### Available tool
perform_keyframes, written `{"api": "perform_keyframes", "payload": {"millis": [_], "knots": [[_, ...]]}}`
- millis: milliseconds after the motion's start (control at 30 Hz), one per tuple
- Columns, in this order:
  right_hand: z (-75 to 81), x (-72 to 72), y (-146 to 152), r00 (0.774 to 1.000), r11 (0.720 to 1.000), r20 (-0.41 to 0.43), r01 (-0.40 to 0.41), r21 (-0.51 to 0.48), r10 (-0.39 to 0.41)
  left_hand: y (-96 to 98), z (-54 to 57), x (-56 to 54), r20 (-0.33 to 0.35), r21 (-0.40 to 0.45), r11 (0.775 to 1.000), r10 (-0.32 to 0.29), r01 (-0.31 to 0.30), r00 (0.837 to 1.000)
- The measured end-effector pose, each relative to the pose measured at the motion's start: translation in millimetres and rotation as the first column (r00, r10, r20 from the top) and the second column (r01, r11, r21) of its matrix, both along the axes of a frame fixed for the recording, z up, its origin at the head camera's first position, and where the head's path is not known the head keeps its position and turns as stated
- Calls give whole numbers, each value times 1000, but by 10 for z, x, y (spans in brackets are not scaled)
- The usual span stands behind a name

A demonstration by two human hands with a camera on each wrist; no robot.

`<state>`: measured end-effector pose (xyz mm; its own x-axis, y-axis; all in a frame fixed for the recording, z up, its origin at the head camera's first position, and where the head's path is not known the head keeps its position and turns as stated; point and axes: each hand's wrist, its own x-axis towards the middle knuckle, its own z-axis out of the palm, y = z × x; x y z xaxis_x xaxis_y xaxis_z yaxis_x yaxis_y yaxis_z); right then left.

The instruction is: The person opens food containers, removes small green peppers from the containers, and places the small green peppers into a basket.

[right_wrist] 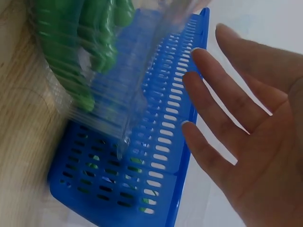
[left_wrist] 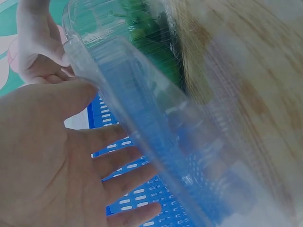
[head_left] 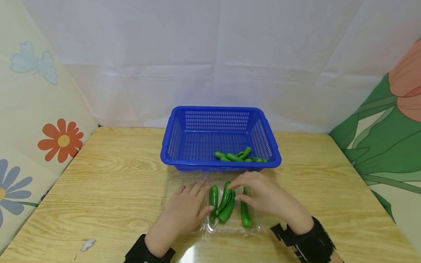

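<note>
A clear plastic clamshell box (head_left: 229,229) lies unfolded on the table, with several green chili peppers (head_left: 227,212) lengthwise in its right half. Over the box's left half and middle fold is my left hand (head_left: 187,206), palm down, its thumb close to the leftmost pepper. The left wrist view shows its fingers (left_wrist: 125,163) straight and spread beside the clear wall. My right hand (head_left: 260,190) hovers above the right half, between the middle peppers and the rightmost one. In the right wrist view its fingers (right_wrist: 215,111) are spread and hold nothing.
A blue perforated basket (head_left: 167,146) stands directly behind the box, with more green peppers (head_left: 235,157) in its front right corner. The wooden table (head_left: 125,175) extends to both sides. A white sheet (head_left: 144,73) hangs behind, and printed panels flank the table.
</note>
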<state>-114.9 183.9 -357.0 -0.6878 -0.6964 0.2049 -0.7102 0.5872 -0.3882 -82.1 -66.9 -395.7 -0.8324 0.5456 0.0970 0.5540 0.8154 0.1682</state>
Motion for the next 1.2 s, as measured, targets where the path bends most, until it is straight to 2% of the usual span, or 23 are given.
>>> {"api": "perform_keyframes", "payload": {"millis": [233, 433, 567, 800, 1200], "knots": [[-24, 33, -46, 991, 997, 134, -1, 81, -10, 5, -6, 2, 5, -21, 1000, 5, -5, 1000], [-101, 23, -76, 989, 991, 151, -32, 127, 12, 10, 5, 7, 8, -17, 1000, 7, -7, 1000], [-143, 11, -93, 981, 990, 192, -56, 133, 29, 12, 11, 3, -6, -18, 1000, 3, -3, 1000], [-171, 8, -129, 970, 987, 243, -55, 149, 17, 12, 6, -2, -5, -15, 1000, 3, -3, 1000], [-223, 7, -169, 970, 986, 241, -59, 158, 19, 10, 1, -10, 6, -17, 1000, 5, -5, 1000]]}}
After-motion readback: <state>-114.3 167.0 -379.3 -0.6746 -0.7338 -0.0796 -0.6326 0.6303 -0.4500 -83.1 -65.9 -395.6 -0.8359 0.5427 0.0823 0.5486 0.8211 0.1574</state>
